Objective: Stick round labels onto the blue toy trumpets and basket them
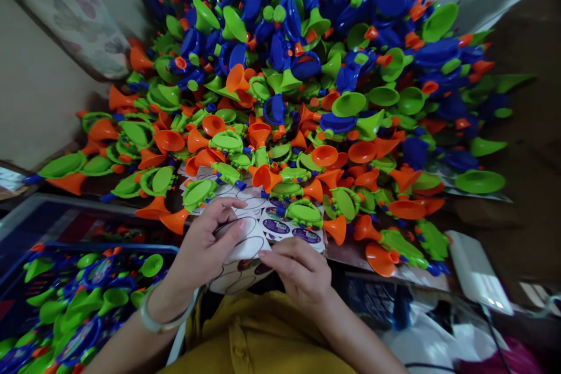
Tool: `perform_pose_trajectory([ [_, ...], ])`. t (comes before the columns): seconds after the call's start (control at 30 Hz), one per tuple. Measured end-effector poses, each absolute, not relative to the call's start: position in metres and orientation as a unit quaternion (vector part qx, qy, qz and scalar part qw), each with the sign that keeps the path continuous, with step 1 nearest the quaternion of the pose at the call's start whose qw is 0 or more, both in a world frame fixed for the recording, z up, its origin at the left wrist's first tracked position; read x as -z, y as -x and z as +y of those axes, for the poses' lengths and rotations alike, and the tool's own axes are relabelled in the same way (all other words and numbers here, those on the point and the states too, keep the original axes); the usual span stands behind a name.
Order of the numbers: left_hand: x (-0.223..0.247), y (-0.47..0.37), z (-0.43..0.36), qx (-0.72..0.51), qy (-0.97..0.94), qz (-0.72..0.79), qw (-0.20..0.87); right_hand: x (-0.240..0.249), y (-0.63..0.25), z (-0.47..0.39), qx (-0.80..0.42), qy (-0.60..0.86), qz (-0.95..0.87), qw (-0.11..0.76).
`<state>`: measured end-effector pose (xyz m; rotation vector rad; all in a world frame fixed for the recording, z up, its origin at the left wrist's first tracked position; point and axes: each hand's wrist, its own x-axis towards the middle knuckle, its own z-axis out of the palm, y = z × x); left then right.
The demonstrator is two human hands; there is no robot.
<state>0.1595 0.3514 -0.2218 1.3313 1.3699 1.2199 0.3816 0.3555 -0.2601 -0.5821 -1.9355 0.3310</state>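
Observation:
A white sticker sheet (pixel 249 245) with oval outlines is held in front of my body, its lower part bent down toward me. My left hand (pixel 210 245) pinches its left side, thumb on top and fingers curled. At its right edge, my right hand (pixel 300 269) has thumb and index finger closed on the sheet; whether a loose sticker is between them is hidden. Just beyond lie more sheets with purple oval stickers (pixel 276 226). A green toy trumpet with an orange bell (pixel 303 213) rests partly on those sheets.
A large heap of toy trumpets (pixel 280 58), green-orange in front and blue-green behind, covers the table. At lower left, a blue crate (pixel 131 247) holds more blue-green trumpets. A white box-shaped device (pixel 477 272) with a cable sits at the right edge. Plastic bags (pixel 421 339) lie below.

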Motion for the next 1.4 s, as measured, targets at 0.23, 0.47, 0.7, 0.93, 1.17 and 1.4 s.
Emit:
perform_pose_trajectory([
  [0.23, 0.221, -0.153, 0.357, -0.503, -0.494, 0.582, 0.405, 0.267, -0.382, 0.347, -0.116, 0.228, -0.766, 0.59],
  [0.47, 0.216, -0.144, 0.361, -0.56, -0.472, 0.581, 0.354, 0.266, -0.375, 0.353, -0.19, 0.3, -0.747, 0.562],
  [0.7, 0.217, -0.143, 0.361, -0.548, -0.497, 0.589, 0.326, 0.268, -0.371, 0.361, -0.24, 0.257, -0.761, 0.545],
  [0.93, 0.227, -0.14, 0.366, -0.518, -0.469, 0.592, 0.403, 0.262, -0.375, 0.364, -0.134, 0.23, -0.796, 0.543],
  [1.17, 0.228, -0.139, 0.375, -0.499, -0.455, 0.608, 0.419, 0.283, -0.375, 0.371, -0.073, 0.169, -0.798, 0.573],
  [1.4, 0.24, -0.12, 0.392, -0.439, -0.551, 0.647, 0.293, 0.254, -0.392, 0.342, -0.169, 0.183, -0.84, 0.482],
])
